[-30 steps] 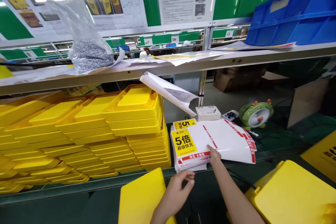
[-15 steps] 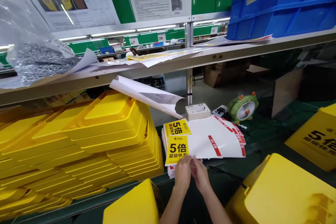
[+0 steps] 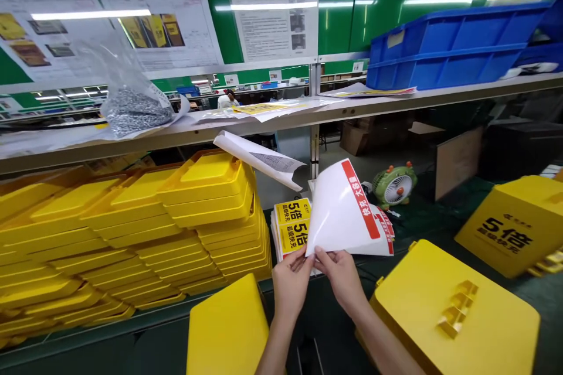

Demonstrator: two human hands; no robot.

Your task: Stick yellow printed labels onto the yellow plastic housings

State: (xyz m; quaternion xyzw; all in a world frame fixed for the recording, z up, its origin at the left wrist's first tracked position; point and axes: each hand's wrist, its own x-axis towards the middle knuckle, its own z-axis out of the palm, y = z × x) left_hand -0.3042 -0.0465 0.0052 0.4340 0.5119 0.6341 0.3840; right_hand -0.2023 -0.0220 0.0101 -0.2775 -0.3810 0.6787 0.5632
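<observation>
Red-striped white sheet (image 3: 338,211) just peeled up off the printed stack (image 3: 290,228), its lower corner pinched between the fingers (image 3: 304,261) of the left hand (image 3: 291,281) and right hand (image 3: 339,274).

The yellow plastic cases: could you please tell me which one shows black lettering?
The rightmost case, past the raised-emblem one, bears black 5倍 print; the others show none.

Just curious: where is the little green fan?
In the head view, the small green round fan sits right of centre on the dark green bench, just beyond the raised white red-striped sheet.
</observation>
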